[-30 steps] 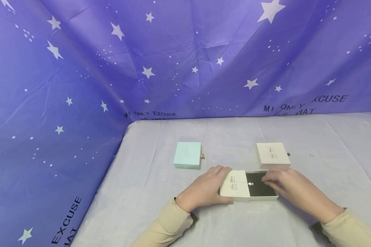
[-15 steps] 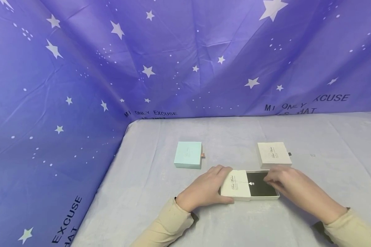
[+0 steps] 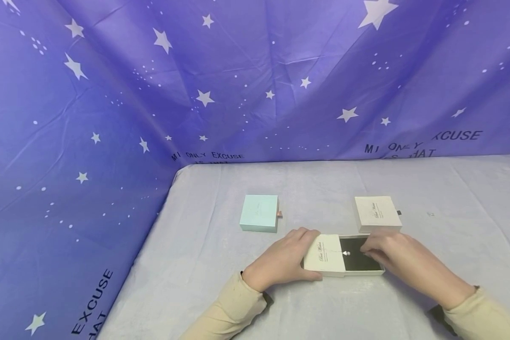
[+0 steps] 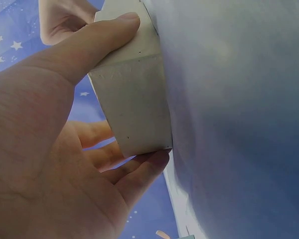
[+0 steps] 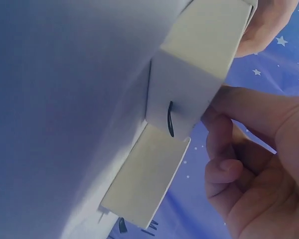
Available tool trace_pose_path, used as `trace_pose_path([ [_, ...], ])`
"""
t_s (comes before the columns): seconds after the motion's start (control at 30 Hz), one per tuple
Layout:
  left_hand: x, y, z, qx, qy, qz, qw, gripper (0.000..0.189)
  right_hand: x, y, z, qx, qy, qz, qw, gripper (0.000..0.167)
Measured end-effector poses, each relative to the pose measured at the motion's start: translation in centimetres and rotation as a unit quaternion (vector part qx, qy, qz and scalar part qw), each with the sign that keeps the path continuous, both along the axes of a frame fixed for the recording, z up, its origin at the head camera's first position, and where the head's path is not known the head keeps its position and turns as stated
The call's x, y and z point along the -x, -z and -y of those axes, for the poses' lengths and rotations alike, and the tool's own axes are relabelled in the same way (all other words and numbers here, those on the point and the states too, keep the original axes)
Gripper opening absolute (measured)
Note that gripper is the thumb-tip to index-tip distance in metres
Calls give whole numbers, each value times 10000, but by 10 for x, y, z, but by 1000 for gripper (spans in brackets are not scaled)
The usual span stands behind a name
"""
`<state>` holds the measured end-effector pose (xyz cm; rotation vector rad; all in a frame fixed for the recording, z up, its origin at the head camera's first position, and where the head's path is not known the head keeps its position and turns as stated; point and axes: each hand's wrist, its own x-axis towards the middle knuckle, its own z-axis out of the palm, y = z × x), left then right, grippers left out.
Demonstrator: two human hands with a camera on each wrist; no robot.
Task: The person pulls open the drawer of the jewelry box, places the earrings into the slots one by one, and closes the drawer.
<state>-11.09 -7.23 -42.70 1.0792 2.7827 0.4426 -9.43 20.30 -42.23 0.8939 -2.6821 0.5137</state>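
A white drawer-style jewelry box [image 3: 325, 264] lies with its tray pulled out to the right, showing a black insert [image 3: 352, 262]. On the insert, by the sleeve's edge, sits a small silvery pendant [image 3: 346, 253]; a thin chain runs left over the printed lid. My left hand [image 3: 282, 259] grips the sleeve from the left, thumb on the near side and fingers on the far side, as the left wrist view also shows. My right hand [image 3: 401, 252] bends into the tray, thumb and forefinger together at the insert's right part. Its fingertips are hidden in the right wrist view; I cannot tell what they pinch.
A mint-green box [image 3: 258, 213] with an orange tab stands behind my left hand. Behind my right hand is a second white box [image 3: 378, 213] with a dark tab. Tiny shiny pieces [image 3: 430, 214] lie right of it on the pale cloth [image 3: 463, 245]. A purple star curtain [image 3: 238, 71] hangs behind.
My right hand's fingertips shift slightly over the black insert. The left hand keeps its grip, and the boxes stay in place.
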Motion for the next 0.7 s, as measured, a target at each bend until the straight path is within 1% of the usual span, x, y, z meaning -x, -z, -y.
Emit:
trace_pose_path([
  [0.23, 0, -1, 0, -15, 4, 6, 10000, 87, 1, 1, 3, 90, 13, 26, 10000, 25],
  [0.6, -1, -1, 1, -39, 9, -19, 10000, 86, 0, -5, 0, -137, -11, -305, 9994, 30],
  [0.7, -1, -1, 0, -42, 22, -28, 10000, 86, 0, -6, 0, -238, 20, -270, 9994, 31],
])
